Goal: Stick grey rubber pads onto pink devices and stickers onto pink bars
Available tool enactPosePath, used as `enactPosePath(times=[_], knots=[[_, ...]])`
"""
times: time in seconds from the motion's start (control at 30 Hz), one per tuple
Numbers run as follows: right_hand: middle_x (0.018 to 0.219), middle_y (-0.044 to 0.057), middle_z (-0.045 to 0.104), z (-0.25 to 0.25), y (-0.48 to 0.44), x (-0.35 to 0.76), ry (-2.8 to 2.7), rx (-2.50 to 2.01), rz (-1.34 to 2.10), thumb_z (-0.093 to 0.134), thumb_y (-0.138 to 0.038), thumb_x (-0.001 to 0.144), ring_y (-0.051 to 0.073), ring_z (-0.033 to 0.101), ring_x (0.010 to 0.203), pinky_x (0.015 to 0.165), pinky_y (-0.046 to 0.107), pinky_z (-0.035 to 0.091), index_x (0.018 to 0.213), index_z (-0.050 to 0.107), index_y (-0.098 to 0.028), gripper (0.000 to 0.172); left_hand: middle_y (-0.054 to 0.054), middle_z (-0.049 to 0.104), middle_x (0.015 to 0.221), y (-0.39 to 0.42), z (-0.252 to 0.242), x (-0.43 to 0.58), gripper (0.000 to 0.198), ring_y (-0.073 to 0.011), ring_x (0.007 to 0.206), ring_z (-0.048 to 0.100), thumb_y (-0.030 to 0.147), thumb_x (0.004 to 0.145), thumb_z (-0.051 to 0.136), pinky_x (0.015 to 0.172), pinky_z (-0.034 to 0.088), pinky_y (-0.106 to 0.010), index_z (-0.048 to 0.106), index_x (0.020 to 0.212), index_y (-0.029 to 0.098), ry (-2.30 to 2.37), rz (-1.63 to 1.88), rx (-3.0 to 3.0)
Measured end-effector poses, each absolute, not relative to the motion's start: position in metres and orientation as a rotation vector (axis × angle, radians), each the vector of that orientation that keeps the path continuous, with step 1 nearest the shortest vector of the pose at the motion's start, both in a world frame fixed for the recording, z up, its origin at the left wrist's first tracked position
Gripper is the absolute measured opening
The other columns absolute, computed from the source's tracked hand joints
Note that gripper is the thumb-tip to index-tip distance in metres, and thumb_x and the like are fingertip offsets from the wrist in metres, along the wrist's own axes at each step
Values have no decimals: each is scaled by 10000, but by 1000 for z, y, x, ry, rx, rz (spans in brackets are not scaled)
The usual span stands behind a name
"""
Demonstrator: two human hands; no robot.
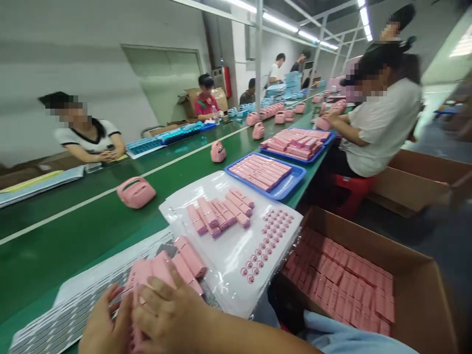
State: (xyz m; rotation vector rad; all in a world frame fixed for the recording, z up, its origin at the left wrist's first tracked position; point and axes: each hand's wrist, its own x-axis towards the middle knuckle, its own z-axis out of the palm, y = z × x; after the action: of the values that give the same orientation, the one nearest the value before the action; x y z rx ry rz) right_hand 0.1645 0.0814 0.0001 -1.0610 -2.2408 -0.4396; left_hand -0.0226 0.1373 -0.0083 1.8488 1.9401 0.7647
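Here, the 2 hands meet over a batch of pink blocks (184,260). The left hand (101,327) presses its fingers against the near end of the batch, and the right hand (169,314) curls over the top, so both are grasping it. The blocks fan out just ahead of the fingertips.

Under and to the left of the left hand lie white label sheets (73,305) on the green belt (73,231). Ahead of the right hand is a clear plastic bag (236,255) carrying loose pink pieces (219,211) and rows of round pink buttons (267,243). Further ahead sits a blue tray (291,189). To the right of the right hand stands an open cardboard box (416,295) filled with more pink pieces. Well ahead of the left hand, a pink case (136,191) rests on the belt.
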Motion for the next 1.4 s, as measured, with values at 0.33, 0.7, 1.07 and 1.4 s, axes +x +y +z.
enactPosePath(times=[0.33,0.7,1.07,1.4], knots=[[1269,150,571,-15,89,149,-2156,-1165,-182,442,-413,940,322,465,1171,1009,627,387,1178,546,-140,377,-197,563,1277,134,7,-12,653,-342,1214,492,588,835,267,1041,348,-468,486,1224,111,1901,551,1775],[1447,207,444,-8,84,156,-2197,-1228,-34,428,-367,948,380,384,1328,1043,647,356,1309,466,-99,451,-249,460,1364,129,-16,-8,856,-375,1275,398,641,744,356,1104,264,-506,439,1305,0,1840,777,1765],[1330,195,577,-20,89,157,-2001,-1218,-291,539,-362,897,415,516,1230,962,617,473,1181,609,-122,378,-181,531,1325,126,-2,-19,651,-328,1268,454,595,802,427,1083,307,-463,508,1245,124,1716,807,1626],[993,40,766,-36,96,120,-1797,-931,-646,504,-233,919,264,658,1008,1189,547,64,893,686,-211,185,-90,626,757,123,-4,-28,626,-273,730,607,524,659,527,715,474,-391,533,1085,66,1627,769,1427]])
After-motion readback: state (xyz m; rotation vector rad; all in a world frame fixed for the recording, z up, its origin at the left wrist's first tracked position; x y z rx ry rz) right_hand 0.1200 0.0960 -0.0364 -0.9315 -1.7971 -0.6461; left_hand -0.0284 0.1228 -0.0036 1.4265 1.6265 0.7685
